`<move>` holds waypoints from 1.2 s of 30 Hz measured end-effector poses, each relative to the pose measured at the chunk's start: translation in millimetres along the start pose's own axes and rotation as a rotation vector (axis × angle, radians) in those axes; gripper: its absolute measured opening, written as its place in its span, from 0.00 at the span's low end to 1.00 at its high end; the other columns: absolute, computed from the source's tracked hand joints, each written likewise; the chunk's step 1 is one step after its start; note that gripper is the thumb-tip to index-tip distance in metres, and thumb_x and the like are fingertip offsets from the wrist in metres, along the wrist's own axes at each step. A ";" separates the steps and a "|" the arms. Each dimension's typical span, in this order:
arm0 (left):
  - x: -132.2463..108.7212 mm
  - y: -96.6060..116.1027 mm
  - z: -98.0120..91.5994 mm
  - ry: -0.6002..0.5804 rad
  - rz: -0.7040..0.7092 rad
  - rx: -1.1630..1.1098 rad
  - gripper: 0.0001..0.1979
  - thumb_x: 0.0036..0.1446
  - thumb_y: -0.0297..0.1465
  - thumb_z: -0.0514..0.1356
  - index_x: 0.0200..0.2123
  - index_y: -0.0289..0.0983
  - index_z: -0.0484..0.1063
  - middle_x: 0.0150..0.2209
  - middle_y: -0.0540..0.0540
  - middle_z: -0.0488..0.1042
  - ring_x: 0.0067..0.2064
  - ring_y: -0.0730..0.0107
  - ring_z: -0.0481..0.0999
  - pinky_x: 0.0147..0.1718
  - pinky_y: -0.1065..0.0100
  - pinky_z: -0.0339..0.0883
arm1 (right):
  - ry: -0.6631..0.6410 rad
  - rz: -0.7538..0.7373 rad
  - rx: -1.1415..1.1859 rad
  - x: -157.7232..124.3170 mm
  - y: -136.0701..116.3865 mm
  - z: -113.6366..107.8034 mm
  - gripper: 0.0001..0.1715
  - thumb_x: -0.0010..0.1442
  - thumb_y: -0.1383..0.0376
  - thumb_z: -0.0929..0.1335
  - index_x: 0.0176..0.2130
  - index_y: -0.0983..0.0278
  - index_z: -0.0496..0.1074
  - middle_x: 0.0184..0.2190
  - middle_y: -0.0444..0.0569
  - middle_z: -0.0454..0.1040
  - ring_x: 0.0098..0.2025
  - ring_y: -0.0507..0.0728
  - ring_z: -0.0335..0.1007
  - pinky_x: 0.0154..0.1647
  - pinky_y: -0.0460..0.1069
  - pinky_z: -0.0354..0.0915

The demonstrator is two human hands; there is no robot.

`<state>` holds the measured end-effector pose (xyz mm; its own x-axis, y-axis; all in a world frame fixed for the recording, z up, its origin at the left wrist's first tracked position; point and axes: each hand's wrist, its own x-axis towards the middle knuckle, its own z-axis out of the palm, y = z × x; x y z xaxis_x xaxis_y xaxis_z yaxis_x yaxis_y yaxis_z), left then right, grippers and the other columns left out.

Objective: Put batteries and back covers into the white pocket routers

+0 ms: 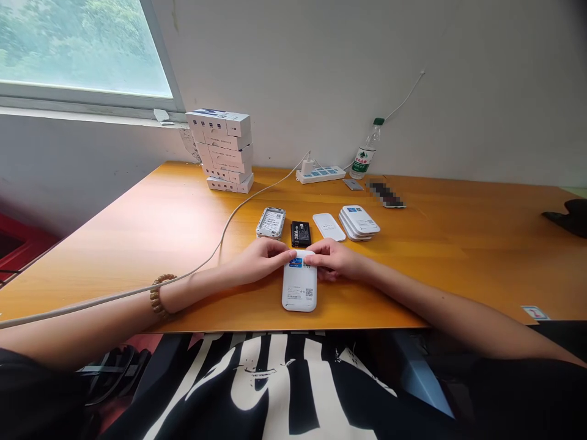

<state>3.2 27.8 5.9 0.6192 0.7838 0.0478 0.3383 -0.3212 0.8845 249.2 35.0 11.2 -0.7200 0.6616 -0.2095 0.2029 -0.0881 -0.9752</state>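
Note:
A white portable Wi-Fi device (299,293) with rounded corners, a blue sticker and a QR code lies label side up near the table's front edge. My left hand (266,260) grips its far left corner, thumb on top by the sticker. On the far right corner, my right hand (337,261) is closed the same way, with some fingers hidden beneath. Just beyond the hands sits a black battery (301,234). To its left is an opened device body (271,223) with its inner label exposed; to its right, a white back cover (329,227) lies flat.
Stacked white devices (360,220) stand right of the cover. Several white boxes (227,150) are piled at the back left. A power strip (321,175), water bottle (365,153) and phone (386,194) are at the back. A cable (220,241) runs across the table over my left forearm.

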 end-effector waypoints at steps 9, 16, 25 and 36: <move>0.5 -0.6 0.8 0.068 0.000 -0.021 0.25 0.67 0.51 0.55 0.27 0.37 0.65 0.26 0.53 0.60 0.29 0.71 0.60 0.28 0.69 0.53 | 0.008 0.016 -0.023 2.2 1.8 -0.2 0.28 0.62 0.43 0.73 0.32 0.64 0.72 0.16 0.37 0.65 0.14 0.46 0.51 0.16 0.45 0.48; 1.2 -1.6 3.2 0.095 -0.065 -0.268 0.28 0.63 0.57 0.59 0.30 0.37 0.67 0.27 0.52 0.66 0.30 0.71 0.65 0.30 0.69 0.59 | -0.044 0.050 -0.079 -2.2 1.2 -1.1 0.28 0.60 0.43 0.74 0.32 0.65 0.73 0.17 0.38 0.66 0.17 0.47 0.54 0.19 0.45 0.52; 0.4 -1.8 -0.4 -0.088 -0.035 -0.226 0.27 0.63 0.56 0.60 0.29 0.36 0.68 0.27 0.51 0.67 0.28 0.73 0.64 0.27 0.70 0.58 | 0.019 0.020 -0.004 4.9 13.2 -7.5 0.30 0.60 0.42 0.74 0.29 0.64 0.69 0.15 0.37 0.63 0.15 0.46 0.49 0.16 0.45 0.43; -0.4 2.1 1.6 -0.008 -0.108 -0.364 0.31 0.60 0.60 0.61 0.28 0.36 0.69 0.25 0.50 0.71 0.27 0.73 0.67 0.27 0.70 0.62 | -0.095 0.113 -0.024 -3.2 0.2 -4.5 0.27 0.57 0.42 0.75 0.30 0.63 0.74 0.14 0.37 0.62 0.15 0.47 0.49 0.17 0.46 0.46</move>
<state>4.7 25.9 7.0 0.5996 0.7983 -0.0571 0.1288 -0.0258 0.9913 254.5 36.2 11.9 -0.7511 0.5750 -0.3244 0.3010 -0.1391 -0.9434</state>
